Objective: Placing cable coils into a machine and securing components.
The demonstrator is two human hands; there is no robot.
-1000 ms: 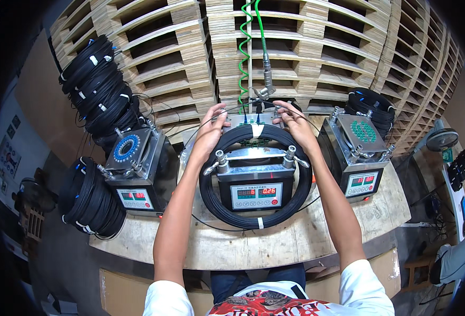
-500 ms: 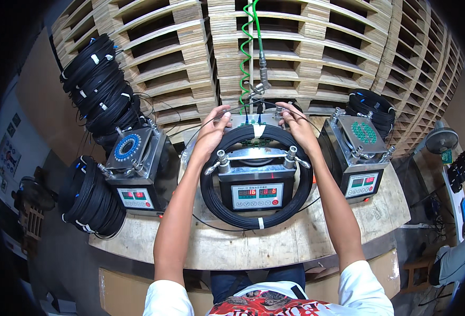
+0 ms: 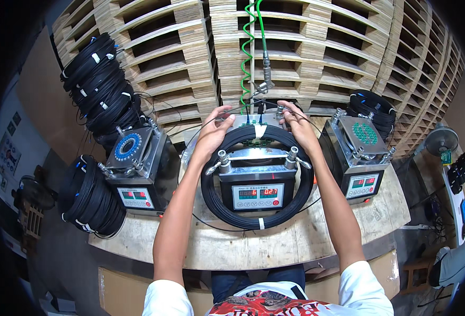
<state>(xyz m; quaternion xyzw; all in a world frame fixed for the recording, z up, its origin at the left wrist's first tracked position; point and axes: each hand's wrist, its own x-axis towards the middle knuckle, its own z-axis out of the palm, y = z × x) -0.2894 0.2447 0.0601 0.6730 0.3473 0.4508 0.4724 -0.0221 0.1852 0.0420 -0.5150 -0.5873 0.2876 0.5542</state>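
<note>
A thick coil of black cable, bound with white ties at top and bottom, hangs around the front of the middle machine. That machine has a metal top, lever clamps and a lit red display. My left hand is at the coil's upper left, thumb and fingers apart beside the machine's top plate. Across the plate, my right hand has its fingers bent and apart near a rear clamp post. A thin black cable loop arcs past both hands; whether they touch it I cannot tell. Blue-tipped plugs stand in the plate.
A similar machine with a blue ring stands left, another with green fittings right. Cable coils are stacked at left, lower left and back right. Wooden pallets rise behind. A green hose hangs above the wooden table.
The digits on the middle machine's display have changed. Both hands stay almost where they were, and the coil has not moved. The hose's metal end sits slightly further right.
</note>
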